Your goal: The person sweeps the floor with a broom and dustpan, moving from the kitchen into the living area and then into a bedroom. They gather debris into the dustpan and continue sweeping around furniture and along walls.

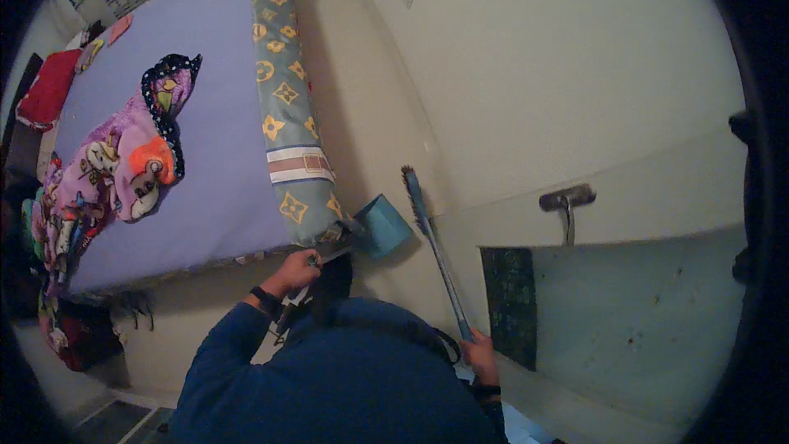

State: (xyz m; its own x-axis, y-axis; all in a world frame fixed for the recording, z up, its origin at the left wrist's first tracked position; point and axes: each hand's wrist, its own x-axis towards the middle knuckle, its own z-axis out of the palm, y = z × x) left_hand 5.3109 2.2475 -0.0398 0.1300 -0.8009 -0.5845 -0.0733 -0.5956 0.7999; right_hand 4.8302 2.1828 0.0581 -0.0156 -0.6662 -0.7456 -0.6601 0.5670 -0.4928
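Observation:
My right hand [481,358] is closed around the lower end of a long grey-blue brush [436,247]. The brush slants up and away to the left, its dark bristles on the left side of its far end. My left hand [297,270], beside the near corner of the bed, is closed around the end of a handle. That handle runs right toward a blue dustpan [385,226], which hangs or rests low beside the bed's corner; I cannot tell whether it touches the floor.
The bed [218,140] has a lavender sheet and a grey-green, yellow-patterned roll [283,99] along its right edge. A pink printed blanket [123,148] and a red pillow [51,89] lie on its left. At right stand a pale wall [575,74], a metal fitting [567,197] and a dark green panel [509,300].

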